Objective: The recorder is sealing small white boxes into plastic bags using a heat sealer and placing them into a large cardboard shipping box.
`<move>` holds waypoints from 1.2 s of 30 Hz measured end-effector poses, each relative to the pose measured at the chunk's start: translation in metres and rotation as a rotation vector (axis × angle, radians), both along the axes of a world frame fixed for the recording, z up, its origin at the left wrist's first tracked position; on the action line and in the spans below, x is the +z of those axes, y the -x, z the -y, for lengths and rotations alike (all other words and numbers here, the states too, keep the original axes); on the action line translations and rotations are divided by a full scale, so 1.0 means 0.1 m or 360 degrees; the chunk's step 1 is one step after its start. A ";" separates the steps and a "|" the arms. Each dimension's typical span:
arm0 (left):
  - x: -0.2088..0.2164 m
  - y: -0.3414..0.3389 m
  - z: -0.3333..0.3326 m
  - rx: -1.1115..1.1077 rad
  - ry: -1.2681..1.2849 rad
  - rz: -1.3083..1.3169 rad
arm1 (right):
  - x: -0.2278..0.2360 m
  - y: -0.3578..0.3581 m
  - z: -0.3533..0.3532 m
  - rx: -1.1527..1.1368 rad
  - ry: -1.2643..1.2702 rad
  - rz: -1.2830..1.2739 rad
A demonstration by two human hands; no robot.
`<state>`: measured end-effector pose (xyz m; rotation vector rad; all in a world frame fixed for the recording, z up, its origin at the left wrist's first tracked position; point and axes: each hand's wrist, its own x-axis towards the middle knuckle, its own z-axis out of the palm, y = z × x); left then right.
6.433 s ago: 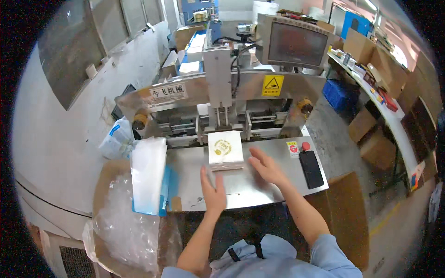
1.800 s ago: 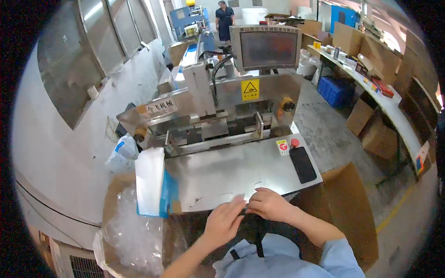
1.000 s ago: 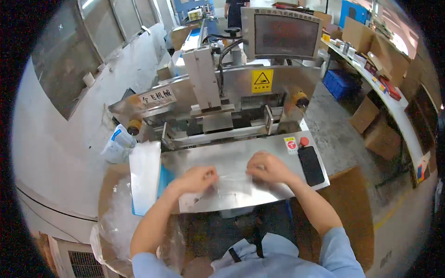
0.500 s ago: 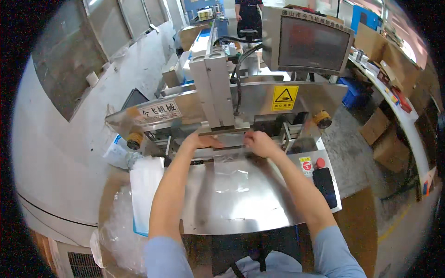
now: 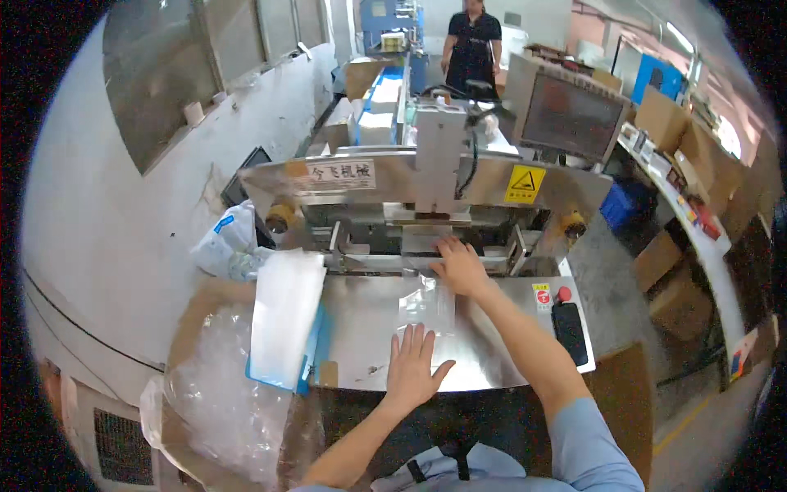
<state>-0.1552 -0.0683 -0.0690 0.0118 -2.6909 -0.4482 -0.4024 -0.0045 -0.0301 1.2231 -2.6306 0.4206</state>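
A clear plastic bag [image 5: 427,307] lies on the shiny steel work plate [image 5: 352,328], its far end reaching under the head of a pressing machine [image 5: 440,164]. My left hand [image 5: 415,371] is open, fingers stretched out with the thumb apart, its fingertips at the bag's near end close to the plate's front edge. Farther in, my right hand [image 5: 461,267] is open too, its fingers spread at the right side of the bag's far end, just in front of the press head. Whether its fingertips press on the bag, I cannot tell.
Left of the plate sits a white stack of sheets [image 5: 287,316] on a blue packet, beside a carton of clear bags [image 5: 221,402]. A red button [image 5: 564,293] and black phone [image 5: 570,332] are at the right. A person [image 5: 473,49] stands beyond the screen [image 5: 574,115].
My left hand has drawn back from the press head to the plate's front edge and opened flat. My right hand's fingers have spread. The view has shifted, showing more of the person behind.
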 end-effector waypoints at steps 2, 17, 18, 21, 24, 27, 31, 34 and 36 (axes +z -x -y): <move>-0.02 -0.02 -0.02 0.0047 -0.0018 -0.0044 | 0.03 0.01 0.00 -0.0006 0.0039 0.0055; -0.10 -0.05 -0.04 0.0039 -0.0047 -0.0023 | 0.16 0.05 0.02 -0.0051 -0.0025 -0.0063; -0.12 -0.04 -0.02 0.0052 -0.0069 -0.0031 | 0.18 0.03 0.03 -0.0021 0.0007 -0.0099; -0.05 0.00 -0.05 0.0093 -0.0139 -0.0062 | 0.18 0.08 -0.01 -0.0038 0.0019 -0.0109; 0.02 -0.04 -0.06 0.0172 -0.0235 -0.0098 | 0.23 0.07 -0.01 -0.0052 -0.0001 -0.0101; 0.00 -0.09 -0.01 0.0248 -0.0328 -0.0168 | 0.33 -0.01 0.03 0.0005 -0.0097 -0.0103; -0.03 -0.10 -0.02 0.0270 -0.0439 -0.0301 | 0.32 0.03 0.03 -0.0040 -0.0011 -0.0080; -0.07 -0.10 -0.01 0.0274 -0.0428 -0.0347 | 0.34 0.06 0.01 -0.0061 -0.0121 -0.0033; -0.09 -0.07 -0.03 0.0256 -0.0447 -0.0358 | 0.33 0.10 -0.06 -0.0110 -0.0085 0.0227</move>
